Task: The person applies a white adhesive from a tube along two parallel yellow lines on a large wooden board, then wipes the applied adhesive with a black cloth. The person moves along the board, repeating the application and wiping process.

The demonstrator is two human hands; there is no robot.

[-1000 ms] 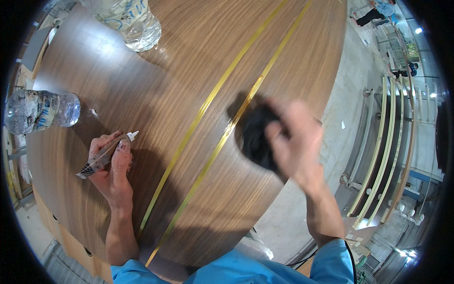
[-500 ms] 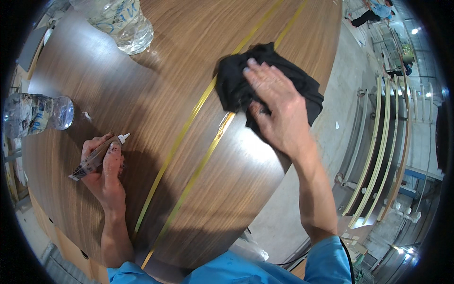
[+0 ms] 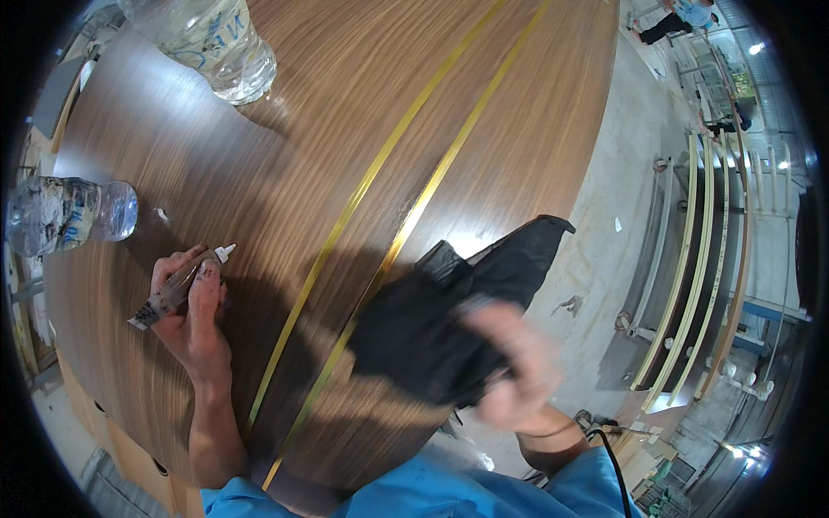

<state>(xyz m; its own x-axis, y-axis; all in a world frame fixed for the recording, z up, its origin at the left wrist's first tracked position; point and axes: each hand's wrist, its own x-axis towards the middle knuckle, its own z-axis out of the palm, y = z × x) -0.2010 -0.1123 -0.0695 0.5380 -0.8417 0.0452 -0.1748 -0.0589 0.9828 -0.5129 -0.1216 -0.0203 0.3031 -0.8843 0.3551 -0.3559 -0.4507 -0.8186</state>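
A round wooden tabletop (image 3: 311,129) with two thin brass inlay strips (image 3: 414,216) fills the view. My left hand (image 3: 192,311) rests on the wood at the left, closed around a small squeeze tube with a white nozzle (image 3: 177,289). My right hand (image 3: 509,367), blurred by motion, presses a crumpled black cloth (image 3: 449,311) against the table near its right edge, over the brass strips.
A clear plastic bottle (image 3: 216,43) stands at the top of the table and another (image 3: 65,216) lies at the left edge. Beyond the table's right rim are a concrete floor, curved cream-coloured strips (image 3: 691,285), a black cable (image 3: 617,457) and distant people.
My right hand has swept the black cloth from the upper right of the table down toward me along the brass strips. The left hand with the tube has stayed put.
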